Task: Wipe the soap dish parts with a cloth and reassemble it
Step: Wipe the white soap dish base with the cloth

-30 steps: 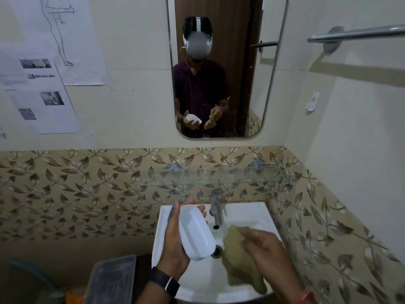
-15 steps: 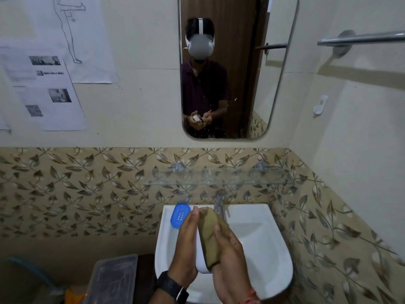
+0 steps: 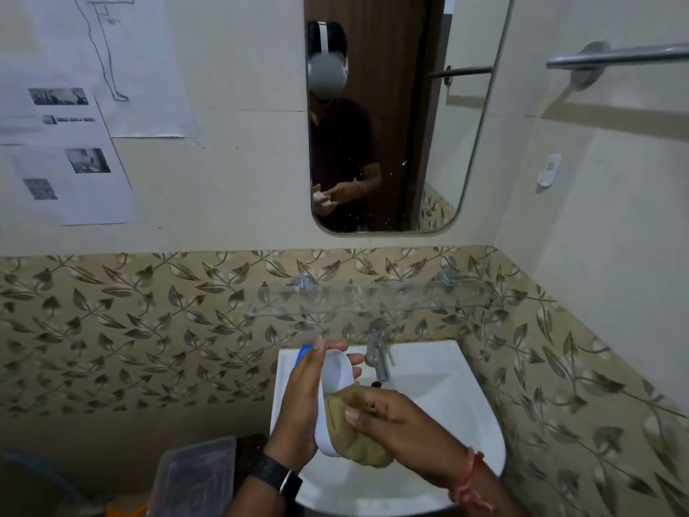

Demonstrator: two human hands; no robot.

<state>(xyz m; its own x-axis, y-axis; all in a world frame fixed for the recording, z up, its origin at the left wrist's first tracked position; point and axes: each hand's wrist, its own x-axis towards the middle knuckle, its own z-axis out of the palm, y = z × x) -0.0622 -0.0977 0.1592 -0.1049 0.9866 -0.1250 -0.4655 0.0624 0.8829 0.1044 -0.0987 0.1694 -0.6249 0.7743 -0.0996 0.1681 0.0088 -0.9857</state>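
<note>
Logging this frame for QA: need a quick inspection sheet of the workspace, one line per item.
Surface: white basin, bare where visible; tap at its back edge.
Job's things: white soap dish tray held on edge over the basin; tan cloth pressed into its lower part; blue insert peeks out behind the left hand, apart from the tray.
Clutter: clear plastic box left of the basin; orange item below it, unclear.
Hands: left hand grips the tray; right hand bunches the cloth with its fingers.
Cables: nothing seen.
Surroundings: glass shelf, mirror, towel rail, papers on the wall.
</note>
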